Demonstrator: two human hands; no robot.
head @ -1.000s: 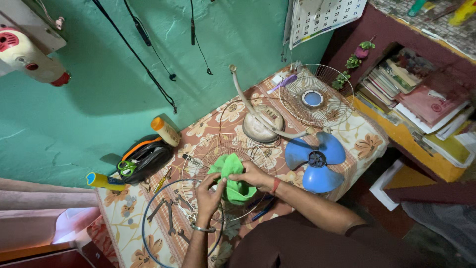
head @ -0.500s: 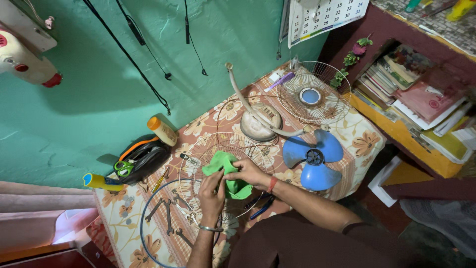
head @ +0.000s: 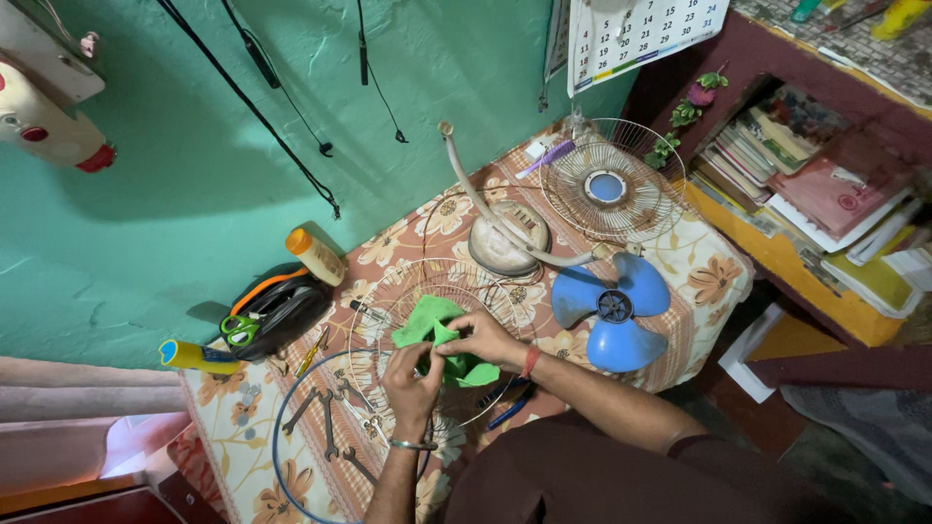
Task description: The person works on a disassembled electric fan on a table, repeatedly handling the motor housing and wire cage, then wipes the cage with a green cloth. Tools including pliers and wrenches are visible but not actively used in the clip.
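We're bunching the soft, floppy green cloth [head: 439, 335] in both hands, left hand [head: 413, 374] and right hand [head: 485, 337] pinched shut on its edges, rubbing the light, bendy round wire fan guard [head: 388, 301].

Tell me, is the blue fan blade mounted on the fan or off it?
Off. The blue fan blade lies flat on the floral tablecloth, beside the fan base, apart from both wire guards.

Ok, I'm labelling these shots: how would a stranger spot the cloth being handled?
On the floral-covered table by the green wall, a round wire fan guard lies flat. The cloth lies on it, gripped by the left hand and right hand. It alone is soft and bright green.
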